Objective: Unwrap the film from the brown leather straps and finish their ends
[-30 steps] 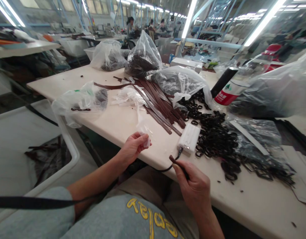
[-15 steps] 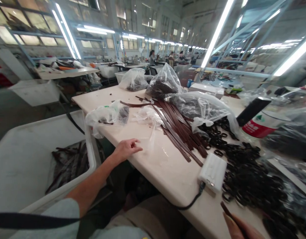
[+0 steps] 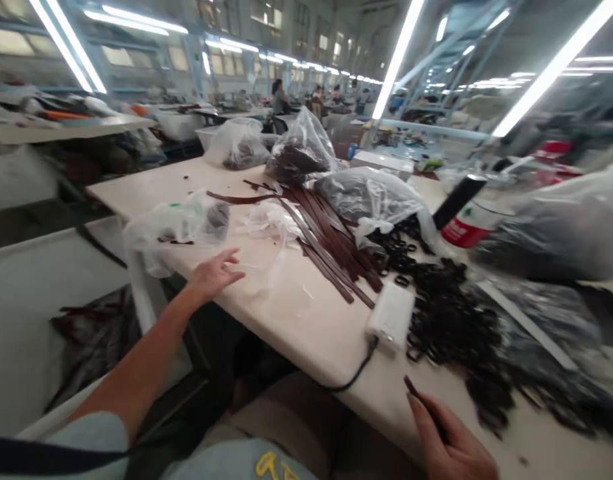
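Observation:
My left hand (image 3: 214, 275) hovers at the near edge of the table (image 3: 266, 300), fingers apart and holding nothing. Just beyond it lies a clear plastic bag (image 3: 186, 223) with dark pieces inside. At the lower right, my right hand (image 3: 444, 430) is closed around a dark brown strip (image 3: 411, 385), whose end pokes out past the thumb; the rest is hidden in the palm. Long brown straps (image 3: 331, 247) lie in a bundle on the table's middle. Beside my right hand spreads a heap of black loops (image 3: 451, 320).
A white box-shaped device (image 3: 391, 317) with a black cord sits near the front edge. Filled plastic bags (image 3: 301, 150) stand at the back. A red and white tub (image 3: 469, 227) is at the right. At the left, a white bin (image 3: 16, 267) holds dark strips.
The view has swung right, so the table appears shifted left. My right hand shows more fully, with the strip still in it. My left hand's fingers are more spread.

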`<state>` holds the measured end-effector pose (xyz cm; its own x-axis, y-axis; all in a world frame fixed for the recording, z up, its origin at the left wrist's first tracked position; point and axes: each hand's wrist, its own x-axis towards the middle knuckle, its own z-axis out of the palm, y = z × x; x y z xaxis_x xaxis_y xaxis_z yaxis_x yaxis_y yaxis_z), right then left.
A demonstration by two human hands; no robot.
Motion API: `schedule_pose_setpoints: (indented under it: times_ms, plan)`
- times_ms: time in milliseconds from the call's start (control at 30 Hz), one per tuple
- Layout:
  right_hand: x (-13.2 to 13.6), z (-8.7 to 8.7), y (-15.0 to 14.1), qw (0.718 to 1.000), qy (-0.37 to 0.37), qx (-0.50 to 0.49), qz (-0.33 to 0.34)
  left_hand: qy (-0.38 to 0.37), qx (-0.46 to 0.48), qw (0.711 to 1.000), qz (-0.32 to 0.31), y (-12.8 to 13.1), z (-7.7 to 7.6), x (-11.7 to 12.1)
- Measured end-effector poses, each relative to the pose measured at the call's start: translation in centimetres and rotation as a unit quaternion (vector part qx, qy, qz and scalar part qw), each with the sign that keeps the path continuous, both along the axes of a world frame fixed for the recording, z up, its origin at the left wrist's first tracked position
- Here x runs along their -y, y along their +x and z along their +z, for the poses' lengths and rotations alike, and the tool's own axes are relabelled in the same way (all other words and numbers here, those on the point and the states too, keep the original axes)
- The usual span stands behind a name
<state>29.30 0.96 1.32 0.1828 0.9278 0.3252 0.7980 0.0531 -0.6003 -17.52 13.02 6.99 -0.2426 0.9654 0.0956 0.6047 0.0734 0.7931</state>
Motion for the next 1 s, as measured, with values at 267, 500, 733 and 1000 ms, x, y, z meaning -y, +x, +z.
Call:
schedule_pose_setpoints:
  times_ms: [267,500,733,1000]
  plan:
    - [0.0,1.3,-1.4,0.998,0.002,-0.061,-0.004,-0.046,0.163,0.981,-0.093,-1.1,0.3,0.5]
    - [0.2,1.5,-1.6,0.997,0.010,-0.081,0.015,-0.036,0.109,0.989,-0.094,1.9,1.4,-1.1]
    - [0.4,0.9,-1.4,0.996,0.022,-0.077,0.027,-0.016,0.021,0.995,-0.097,4.2,2.0,-3.2]
    - [0.2,-0.1,-0.7,0.996,0.040,-0.058,0.047,-0.068,-0.236,0.964,0.099,-3.5,2.5,-4.6]
